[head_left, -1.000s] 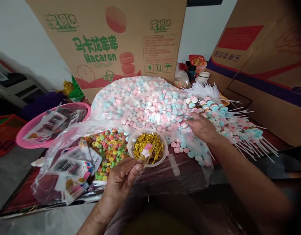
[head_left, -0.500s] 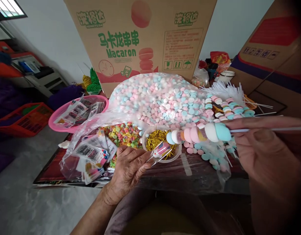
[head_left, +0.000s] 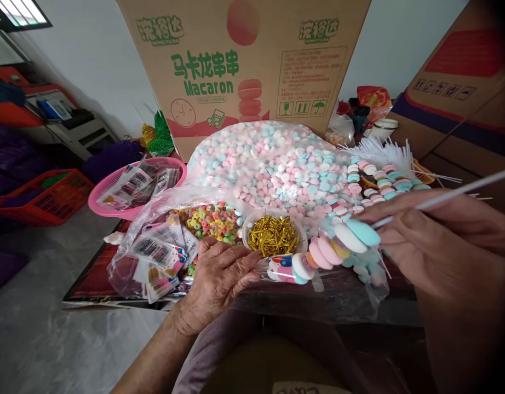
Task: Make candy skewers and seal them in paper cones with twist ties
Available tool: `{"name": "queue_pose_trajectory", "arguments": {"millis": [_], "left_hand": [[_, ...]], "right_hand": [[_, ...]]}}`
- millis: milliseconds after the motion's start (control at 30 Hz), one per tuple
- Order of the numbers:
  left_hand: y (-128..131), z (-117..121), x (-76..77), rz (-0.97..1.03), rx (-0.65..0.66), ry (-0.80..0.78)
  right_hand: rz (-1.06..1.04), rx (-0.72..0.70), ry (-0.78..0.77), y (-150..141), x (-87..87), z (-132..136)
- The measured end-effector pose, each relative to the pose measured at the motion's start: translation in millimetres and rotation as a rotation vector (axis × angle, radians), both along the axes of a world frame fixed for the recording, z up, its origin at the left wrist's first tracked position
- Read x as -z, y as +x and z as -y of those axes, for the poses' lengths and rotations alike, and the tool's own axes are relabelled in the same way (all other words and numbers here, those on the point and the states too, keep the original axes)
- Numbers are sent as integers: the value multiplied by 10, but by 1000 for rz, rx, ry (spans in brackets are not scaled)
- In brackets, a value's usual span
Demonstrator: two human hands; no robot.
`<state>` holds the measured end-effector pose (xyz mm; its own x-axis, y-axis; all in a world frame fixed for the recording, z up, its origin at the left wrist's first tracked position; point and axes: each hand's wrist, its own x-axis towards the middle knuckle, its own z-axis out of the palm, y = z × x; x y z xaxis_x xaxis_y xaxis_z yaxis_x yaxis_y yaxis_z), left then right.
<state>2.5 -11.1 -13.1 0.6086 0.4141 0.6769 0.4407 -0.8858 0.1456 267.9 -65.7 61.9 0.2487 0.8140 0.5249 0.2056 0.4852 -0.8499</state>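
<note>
My left hand [head_left: 213,276] is closed at the fingertips on one end of a clear printed sleeve [head_left: 280,269], held just in front of the bowl [head_left: 304,243] of gold ties [head_left: 273,235]. My right hand [head_left: 441,238] pinches the white stick [head_left: 472,190] behind the candy skewer [head_left: 325,253], which slopes down toward the sleeve. Its leading blue and white pieces look to be at the sleeve's mouth, or a little way in; the clear film makes it hard to tell exactly. The pink, yellow and larger blue and white pieces are outside, nearer my right hand. I judge the step in hand to be easing the skewer into the sleeve. The next move calls for lining up the stick, keeping the mouth wide and pushing gently, since the bigger pieces could catch the edge or crack. To my left, loose printed packets [head_left: 154,251] lie beside the coloured candy rings [head_left: 213,221]; the big bag of pastel pieces [head_left: 256,158] sits behind the bowl.
</note>
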Motion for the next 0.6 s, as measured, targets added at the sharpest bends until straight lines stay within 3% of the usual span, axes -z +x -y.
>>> {"name": "queue_pose_trajectory", "arguments": {"millis": [100, 367, 467, 533, 600], "left_hand": [[25, -11, 13, 30, 55, -34], [-9, -47, 44, 37, 159, -180], [-10, -41, -5, 52, 244, -283], [8, -25, -34, 61, 284, -356], [31, -2, -44, 77, 307, -423]], "right_hand": [[-105, -63, 19, -58, 4, -80], [78, -65, -59, 28, -55, -98], [122, -182, -97, 57, -56, -132], [96, -256, -57, 42, -38, -158], [27, -214, 51, -5, -14, -173]]}}
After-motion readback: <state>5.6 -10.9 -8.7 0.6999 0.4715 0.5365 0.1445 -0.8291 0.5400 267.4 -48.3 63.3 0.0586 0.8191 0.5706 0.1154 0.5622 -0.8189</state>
